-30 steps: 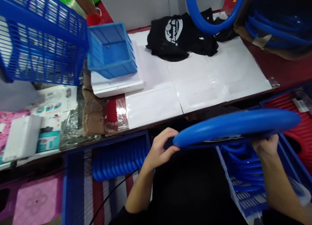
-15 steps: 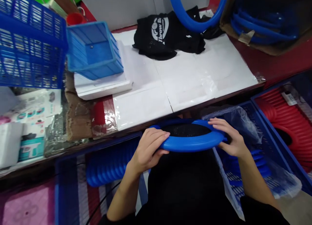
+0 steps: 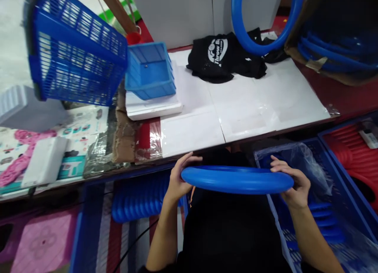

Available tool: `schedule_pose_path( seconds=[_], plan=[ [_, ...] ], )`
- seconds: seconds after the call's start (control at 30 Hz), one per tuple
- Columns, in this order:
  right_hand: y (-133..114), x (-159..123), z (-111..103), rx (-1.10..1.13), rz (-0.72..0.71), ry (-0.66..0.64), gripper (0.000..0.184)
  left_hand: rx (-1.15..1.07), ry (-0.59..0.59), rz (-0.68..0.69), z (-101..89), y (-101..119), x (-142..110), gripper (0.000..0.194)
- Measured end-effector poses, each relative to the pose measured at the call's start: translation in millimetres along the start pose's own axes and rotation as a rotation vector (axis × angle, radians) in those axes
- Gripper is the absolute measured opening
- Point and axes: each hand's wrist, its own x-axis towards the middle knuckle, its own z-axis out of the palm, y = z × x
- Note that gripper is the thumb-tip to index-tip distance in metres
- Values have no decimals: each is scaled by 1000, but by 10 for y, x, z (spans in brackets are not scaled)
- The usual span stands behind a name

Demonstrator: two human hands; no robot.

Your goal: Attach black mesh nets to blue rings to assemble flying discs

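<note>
The person holds a blue ring (image 3: pixel 238 180) flat and nearly edge-on in front of their lap, just below the near edge of the white-covered table (image 3: pixel 236 107); the left hand (image 3: pixel 178 178) is clamped on its left end with fingers curled over the rim, and the right hand (image 3: pixel 292 184) grips its right end the same way. Beneath the right hand sits a blue crate (image 3: pixel 333 210) lined with clear plastic and holding more blue rings, while a black printed cloth (image 3: pixel 224 56) lies at the far side of the table. A small blue bin (image 3: pixel 150 70) rests further left on the table, beside a large blue mesh basket (image 3: pixel 76 56).
</note>
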Motion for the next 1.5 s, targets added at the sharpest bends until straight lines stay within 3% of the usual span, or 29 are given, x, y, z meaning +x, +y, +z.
schedule_pose_path(
  seconds=[0.1, 0.17, 0.23, 0.37, 0.47, 0.53, 0.6, 0.67, 0.7, 0.77, 0.87, 1.0, 1.07, 1.17, 1.27, 1.37, 1.5],
  plan=[
    [104, -61, -4, -24, 156, -122, 67, 94, 104, -28, 62, -62, -67, 30],
    [70, -18, 65, -146, 187, -161, 77, 168, 39, 39, 92, 60, -23, 20],
    [-32, 87, 174, -267, 90, -159, 78, 228, -69, 138, 80, 260, 81, 12],
    [-208, 363, 427, -310, -221, -255, 60, 344, -168, 284, -100, 565, 273, 32],
    [-136, 467, 609, -175, -224, -251, 41, 233, -198, 200, -316, 477, 185, 52],
    [-4, 451, 756, -66, -185, -199, 32, 155, -163, 22, -462, 291, -30, 54],
    [146, 383, 945, 25, -140, -198, 28, 101, -95, -121, -606, 103, -342, 34],
    [276, 298, 1172, 51, -101, -308, 30, 145, -54, -216, -770, -5, -699, 9],
    [327, 258, 1293, 20, -89, -385, 33, 206, -29, -268, -866, -19, -880, 6],
    [401, 200, 1531, -85, -86, -511, 41, 374, 10, -376, -1084, 20, -1239, 9],
    [455, 180, 1848, -172, -79, -562, 43, 646, 23, -495, -1378, 115, -1773, 13],
    [435, 220, 2134, -159, -94, -585, 34, 875, -82, -645, -1460, 37, -2414, 33],
    [382, 248, 2189, -154, -159, -607, 32, 912, -62, -676, -1392, -70, -2668, 38],
    [257, 319, 2150, -140, -283, -614, 41, 933, 127, -623, -1313, -191, -2981, 39],
    [114, 461, 2031, -167, -424, -577, 51, 938, 226, -630, -1398, -265, -3290, 40],
    [18, 666, 1968, -324, -592, -501, 48, 980, 269, -760, -1691, -394, -3612, 41],
    [33, 927, 2156, -669, -785, -318, 38, 1058, 260, -1154, -2316, -688, -3861, 45]
  ],
)
